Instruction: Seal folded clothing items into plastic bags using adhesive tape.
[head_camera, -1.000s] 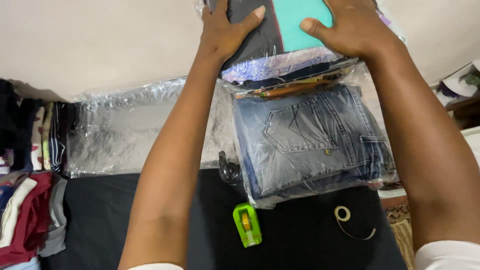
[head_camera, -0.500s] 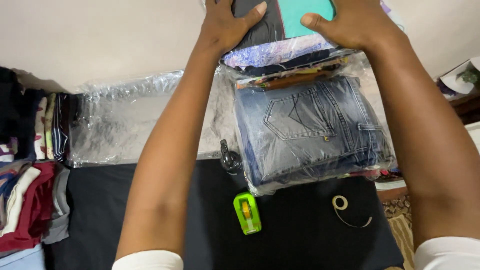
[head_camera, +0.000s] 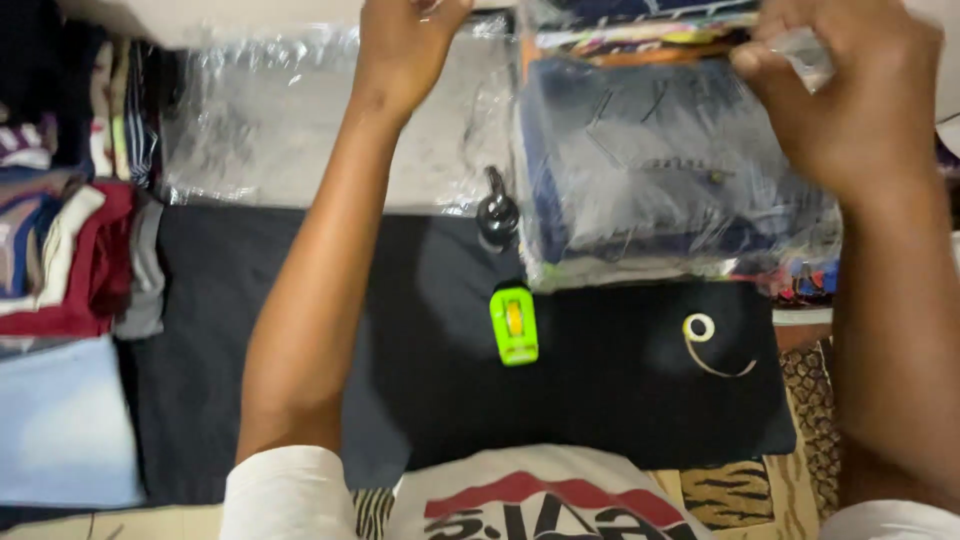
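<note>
Nearest the person, below both forearms, a black cloth (head_camera: 600, 400) covers the surface. On it, between the two arms and well short of either hand, lies a small bright green clip-like tool (head_camera: 514, 324) with a yellow centre. To its right, under the right wrist, sits a small pale ring with a thin cord (head_camera: 700, 330) curling away from it. Just beyond the green tool, a dark round valve (head_camera: 497, 212) sits at the edge of the plastic.

Farther out, the right hand (head_camera: 850, 90) is curled, its fingers pinching the clear plastic at the top right corner of a clear bag packed with folded clothes (head_camera: 670, 170); denim shows through the film, with coloured garments layered at the edges. The bag lies directly under and to the left of that hand, touching it.

The left hand (head_camera: 405, 50) reaches to the far edge of the view, fingers bent as if gripping the plastic there, though the frame cuts them off and blur makes the grip hard to judge. Left of that hand spreads a flat, crinkled clear plastic sheet (head_camera: 270, 130). Well to the left of it stand stacks of folded clothes (head_camera: 70, 220) in red, white and dark colours.
</note>
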